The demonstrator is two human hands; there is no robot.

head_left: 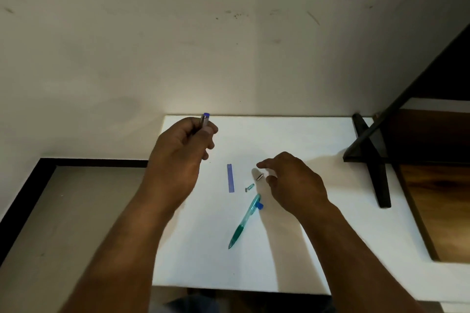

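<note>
My left hand (183,144) is raised over the far left of a white table (292,249) and grips a grey pen barrel with a blue end (205,119) that pokes up from my fist. My right hand (292,180) hovers low over the table's middle, fingers loosely spread, fingertips just beside a small dark metal piece (259,177). On the table lie a flat blue strip (230,178), a tiny teal part (250,187), and a teal pen (244,221) with a blue cap piece (260,206) next to it.
A dark crossed stand (373,157) sits at the table's far right, beside a wooden surface (437,206). A pale wall rises straight behind the table. Left of the table lies a grey floor with a black border (23,203).
</note>
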